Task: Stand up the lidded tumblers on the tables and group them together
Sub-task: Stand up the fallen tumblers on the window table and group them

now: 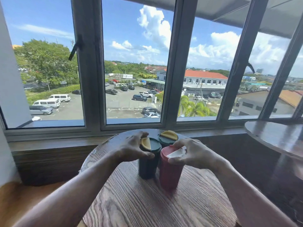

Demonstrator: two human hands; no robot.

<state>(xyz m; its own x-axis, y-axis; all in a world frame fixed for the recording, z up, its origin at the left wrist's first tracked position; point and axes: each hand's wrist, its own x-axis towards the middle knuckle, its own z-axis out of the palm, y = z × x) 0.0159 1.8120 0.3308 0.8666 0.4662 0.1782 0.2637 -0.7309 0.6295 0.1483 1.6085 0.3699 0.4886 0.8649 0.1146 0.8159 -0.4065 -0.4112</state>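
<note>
Three lidded tumblers stand upright and close together on the round wooden table [147,202]. A dark green tumbler with a yellow lid flap [148,166] is at the front left; my left hand [132,148] grips its lid from the left. A red tumbler with a white lid flap [169,172] stands at the front right, touching the green one; my right hand [191,153] holds its lid from the right. Behind them stands a second green tumbler with a yellow flap [168,137], mostly hidden.
A second dark round table [277,136] sits at the right, by the window. A wooden sill [57,145] and a wide window run behind both tables. A gap separates the two tables.
</note>
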